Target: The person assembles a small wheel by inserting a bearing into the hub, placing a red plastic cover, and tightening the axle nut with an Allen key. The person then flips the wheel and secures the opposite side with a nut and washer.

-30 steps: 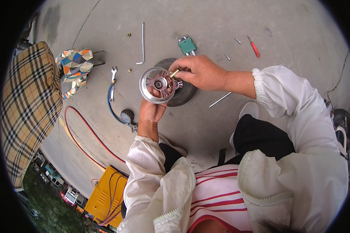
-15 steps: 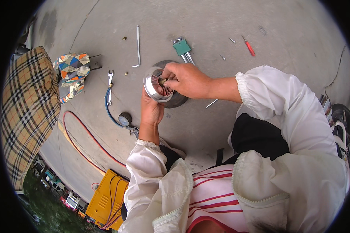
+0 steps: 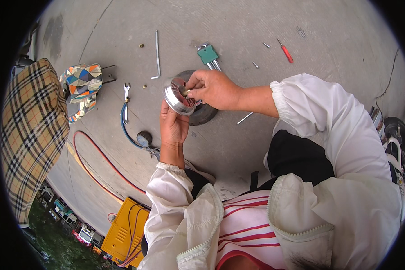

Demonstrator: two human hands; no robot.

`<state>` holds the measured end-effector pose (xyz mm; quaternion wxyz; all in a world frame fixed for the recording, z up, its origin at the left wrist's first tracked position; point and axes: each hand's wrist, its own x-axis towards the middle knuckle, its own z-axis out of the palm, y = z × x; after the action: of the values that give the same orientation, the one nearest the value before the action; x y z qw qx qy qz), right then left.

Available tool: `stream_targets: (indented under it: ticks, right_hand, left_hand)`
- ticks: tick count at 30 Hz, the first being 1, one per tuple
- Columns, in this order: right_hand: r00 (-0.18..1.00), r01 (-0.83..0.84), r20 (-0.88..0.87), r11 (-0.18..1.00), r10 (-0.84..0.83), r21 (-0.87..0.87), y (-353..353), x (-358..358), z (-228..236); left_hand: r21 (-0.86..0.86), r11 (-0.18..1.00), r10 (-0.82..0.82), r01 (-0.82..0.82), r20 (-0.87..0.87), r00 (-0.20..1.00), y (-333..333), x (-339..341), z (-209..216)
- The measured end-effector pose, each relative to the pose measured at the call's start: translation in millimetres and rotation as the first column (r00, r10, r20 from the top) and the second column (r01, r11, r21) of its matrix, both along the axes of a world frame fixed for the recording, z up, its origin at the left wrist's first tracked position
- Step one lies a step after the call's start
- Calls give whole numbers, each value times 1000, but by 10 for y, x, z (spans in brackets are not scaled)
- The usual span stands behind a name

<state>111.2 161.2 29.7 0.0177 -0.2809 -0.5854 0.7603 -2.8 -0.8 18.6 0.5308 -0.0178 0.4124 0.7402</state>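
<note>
My left hand (image 3: pixel 173 126) grips a silver wheel rim (image 3: pixel 179 105) from below, its fingers partly hidden behind the metal. The rim is tilted, and reddish tones show on its inner face. At the hub, my right hand (image 3: pixel 217 91) pinches a small brass-coloured piece (image 3: pixel 185 93) between thumb and fingers. How deep that piece sits in the hub cannot be made out. Behind and below the rim, a black tyre (image 3: pixel 204 117) lies on the ground, partly covered by the rim and my right hand.
Beyond lie a green-holdered hex key set (image 3: pixel 207 54), a long hex key (image 3: pixel 157 56) and a red screwdriver (image 3: pixel 287 54). To the left are a wrench (image 3: pixel 126 103), a gauge with blue hose (image 3: pixel 144 138), a red hose (image 3: pixel 104 156) and a yellow box (image 3: pixel 124 230).
The rim has tilted so that more of its outer side shows, and it sits slightly further left. My right hand still pinches the brass-coloured piece at the hub.
</note>
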Motion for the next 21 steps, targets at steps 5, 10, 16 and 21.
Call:
stream_targets:
  ticks: [5,10,16,21]
  right_hand:
    - [998,-67,21,988,64,140,-13,29,-32]
    - [996,-84,23,948,81,306,-4,57,-97]
    - [990,-101,-51,910,133,401,0,-27,-5]
    - [973,-113,-105,823,204,557,27,-169,176]
  left_hand:
    - [-153,985,-99,75,-157,983,-20,9,-46]
    - [-146,988,-63,44,-123,990,-21,63,-92]
    - [-75,995,59,-58,7,998,110,83,74]
    - [21,998,55,-58,111,992,-25,-65,-18]
